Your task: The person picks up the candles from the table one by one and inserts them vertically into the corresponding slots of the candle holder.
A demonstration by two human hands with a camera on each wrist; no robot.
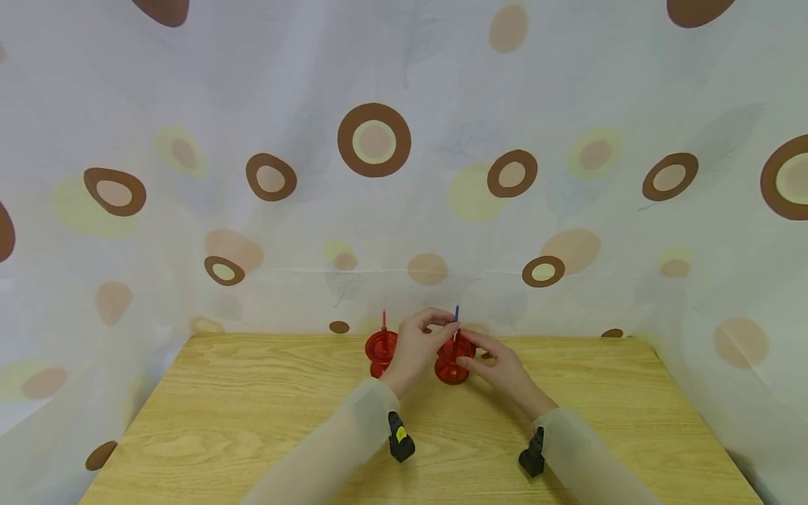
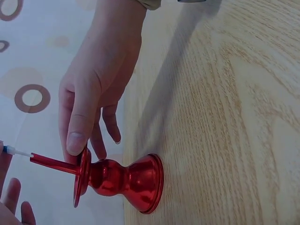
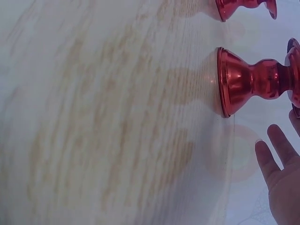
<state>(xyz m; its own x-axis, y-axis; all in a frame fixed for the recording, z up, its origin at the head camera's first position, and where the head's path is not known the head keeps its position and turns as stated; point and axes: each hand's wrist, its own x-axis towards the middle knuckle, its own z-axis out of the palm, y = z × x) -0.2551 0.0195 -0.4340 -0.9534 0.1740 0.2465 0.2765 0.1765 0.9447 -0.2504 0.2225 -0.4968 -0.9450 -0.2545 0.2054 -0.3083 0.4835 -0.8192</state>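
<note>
A shiny red candle holder (image 1: pixel 452 372) stands upright near the table's back edge, its thin red tube (image 2: pixel 54 163) rising from a round dish. My left hand (image 1: pixel 412 348) pinches a thin blue candle (image 1: pixel 457 311) above it. In the left wrist view the candle's pale lower tip (image 2: pixel 21 152) is right at the tube's mouth. From the other side my right hand (image 1: pixel 505 368) grips the dish (image 2: pixel 83 180), its thumb on the near side and other fingers behind. Most of my left hand is out of frame in the left wrist view.
To the left stands a second red candle holder (image 1: pixel 381 348) bearing a pink candle (image 1: pixel 384 320), partly behind my left hand. The wooden table (image 1: pixel 252 407) ends at a white cloth (image 1: pixel 284 98) with brown and yellow circles, which also hangs along both sides.
</note>
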